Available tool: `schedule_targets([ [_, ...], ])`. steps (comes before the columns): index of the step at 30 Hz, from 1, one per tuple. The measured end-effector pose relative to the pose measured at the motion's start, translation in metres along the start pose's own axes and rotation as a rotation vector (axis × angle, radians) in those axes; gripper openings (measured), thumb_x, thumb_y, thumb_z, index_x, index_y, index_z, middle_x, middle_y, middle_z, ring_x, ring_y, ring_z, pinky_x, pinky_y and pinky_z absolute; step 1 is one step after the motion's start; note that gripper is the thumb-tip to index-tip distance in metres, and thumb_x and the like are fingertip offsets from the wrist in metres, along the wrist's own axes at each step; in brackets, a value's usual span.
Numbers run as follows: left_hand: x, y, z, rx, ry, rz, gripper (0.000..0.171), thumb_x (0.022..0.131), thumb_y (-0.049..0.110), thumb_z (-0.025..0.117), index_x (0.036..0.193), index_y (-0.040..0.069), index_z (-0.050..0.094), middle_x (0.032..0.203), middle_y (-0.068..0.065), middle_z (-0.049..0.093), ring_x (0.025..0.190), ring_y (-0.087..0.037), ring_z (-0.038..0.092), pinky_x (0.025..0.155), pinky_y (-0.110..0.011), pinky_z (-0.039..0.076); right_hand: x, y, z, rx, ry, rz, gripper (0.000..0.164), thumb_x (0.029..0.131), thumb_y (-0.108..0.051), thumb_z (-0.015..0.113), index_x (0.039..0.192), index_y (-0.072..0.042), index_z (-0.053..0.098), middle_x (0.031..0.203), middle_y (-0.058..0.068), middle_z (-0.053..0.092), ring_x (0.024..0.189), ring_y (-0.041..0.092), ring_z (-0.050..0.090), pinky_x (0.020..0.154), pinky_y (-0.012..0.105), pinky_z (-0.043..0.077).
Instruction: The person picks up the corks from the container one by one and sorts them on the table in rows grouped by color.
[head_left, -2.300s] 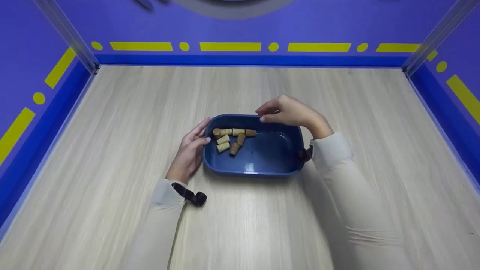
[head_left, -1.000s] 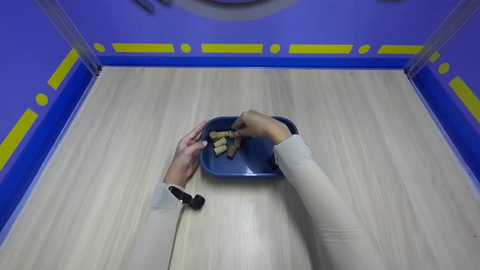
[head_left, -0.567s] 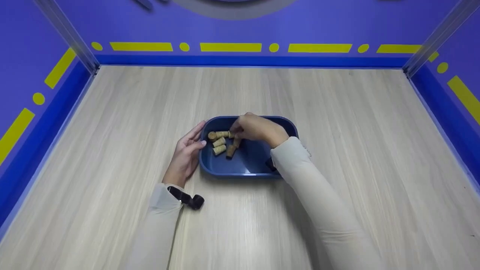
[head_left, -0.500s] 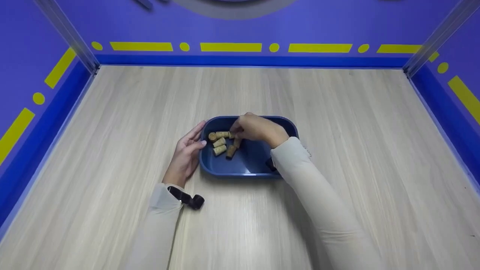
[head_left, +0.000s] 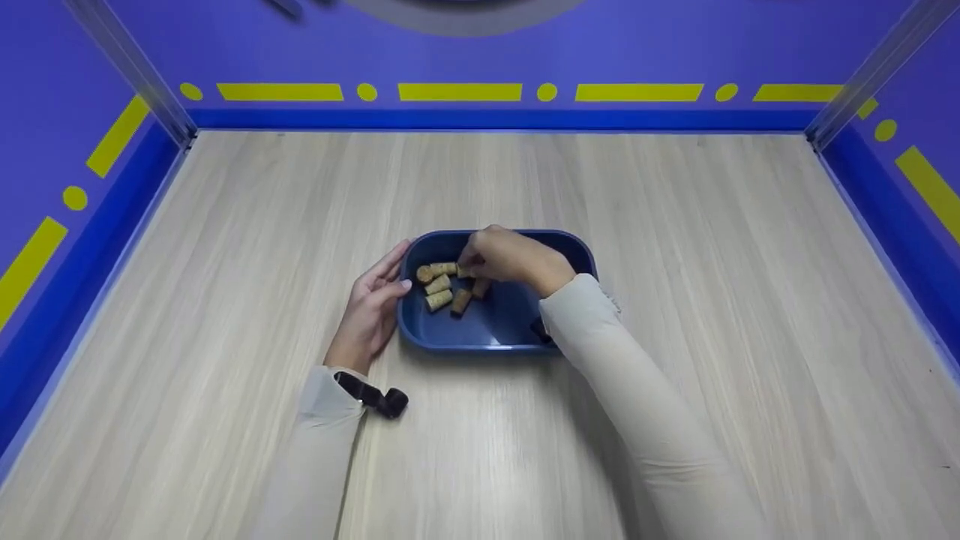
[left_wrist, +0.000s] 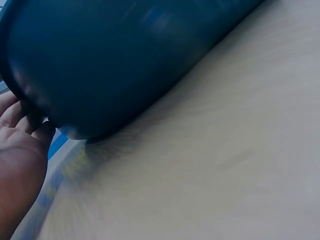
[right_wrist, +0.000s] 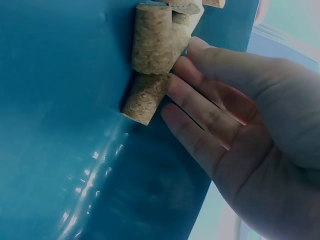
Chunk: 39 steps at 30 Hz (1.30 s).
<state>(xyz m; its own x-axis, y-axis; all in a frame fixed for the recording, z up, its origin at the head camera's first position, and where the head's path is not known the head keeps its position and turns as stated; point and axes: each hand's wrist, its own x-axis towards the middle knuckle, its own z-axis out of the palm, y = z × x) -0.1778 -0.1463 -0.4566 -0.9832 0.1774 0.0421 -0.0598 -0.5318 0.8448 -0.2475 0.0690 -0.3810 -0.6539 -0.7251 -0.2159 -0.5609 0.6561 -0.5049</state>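
Several corks lie in a dark blue plastic box [head_left: 510, 330], bunched at its left side. My left hand [head_left: 371, 307] holds the box's left end, thumb at the rim and fingers along the outer wall; in the left wrist view the fingers [left_wrist: 20, 117] meet that wall. My right hand [head_left: 517, 259] reaches inside over the back wall. Its thumb and forefinger pinch the end of a pale cork [right_wrist: 182, 32], partly hidden in the head view. Two darker corks, one of them a brown cork [head_left: 481, 288], lie just in front of that hand. A speckled cork [head_left: 439, 301] lies nearer the left wall.
The box stands on a light wood-grain table [head_left: 480, 450]. Blue panels with yellow marks [head_left: 460, 92] bound the table at the back and both sides. A black wrist camera [head_left: 394, 403] sits on the left cuff, close to the tabletop.
My right hand has moved from the back rim down among the corks and now pinches one. The box has shifted slightly left. The brown cork beside the right hand has shifted slightly right.
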Motion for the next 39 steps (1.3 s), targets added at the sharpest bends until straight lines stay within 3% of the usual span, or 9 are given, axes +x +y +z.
schedule_targets([
  [5,0.001,0.0,0.0,0.003,0.006,-0.013,0.066,0.087,-0.015,0.043,0.149,-0.005,0.024,0.157,-0.018,0.025,0.146,-0.026,0.025,0.107,-0.022,0.041,0.0,-0.001,0.002,-0.008,0.004,0.012,0.017,0.094,-0.013,0.06,0.097,-0.006,0.075,0.087,0.007,0.075,0.073,0.014,0.069,0.069,0.028,0.056],
  [11,0.001,0.001,-0.001,0.004,0.009,-0.017,0.068,0.086,-0.014,0.046,0.149,-0.005,0.024,0.157,-0.018,0.025,0.146,-0.025,0.025,0.109,-0.023,0.038,-0.001,-0.003,0.005,-0.03,0.023,0.037,0.018,0.094,-0.013,0.06,0.104,-0.005,0.073,0.096,0.009,0.074,0.079,0.016,0.07,0.078,0.032,0.057],
  [20,0.0,0.001,-0.001,0.004,0.003,-0.007,0.067,0.086,-0.013,0.046,0.149,-0.005,0.024,0.157,-0.018,0.026,0.146,-0.025,0.025,0.114,-0.028,0.032,0.0,-0.003,0.008,-0.002,0.042,0.049,0.019,0.09,-0.006,0.063,0.108,-0.002,0.07,0.102,0.011,0.072,0.075,0.015,0.072,0.085,0.031,0.057],
  [29,0.001,0.002,0.0,0.006,0.005,-0.006,0.066,0.086,-0.015,0.043,0.149,-0.006,0.023,0.157,-0.018,0.025,0.146,-0.026,0.025,0.112,-0.026,0.035,0.003,-0.003,0.01,-0.094,0.056,0.037,0.016,0.09,-0.011,0.065,0.104,-0.004,0.071,0.099,0.009,0.072,0.085,0.016,0.069,0.081,0.032,0.057],
  [39,0.0,0.001,-0.001,0.024,0.014,-0.015,0.067,0.086,-0.013,0.046,0.149,-0.005,0.024,0.157,-0.018,0.025,0.146,-0.025,0.025,0.11,-0.023,0.038,0.002,0.002,0.01,-0.042,0.007,0.012,0.012,0.09,-0.009,0.065,0.099,-0.007,0.073,0.097,0.006,0.072,0.078,0.014,0.07,0.081,0.031,0.057],
])
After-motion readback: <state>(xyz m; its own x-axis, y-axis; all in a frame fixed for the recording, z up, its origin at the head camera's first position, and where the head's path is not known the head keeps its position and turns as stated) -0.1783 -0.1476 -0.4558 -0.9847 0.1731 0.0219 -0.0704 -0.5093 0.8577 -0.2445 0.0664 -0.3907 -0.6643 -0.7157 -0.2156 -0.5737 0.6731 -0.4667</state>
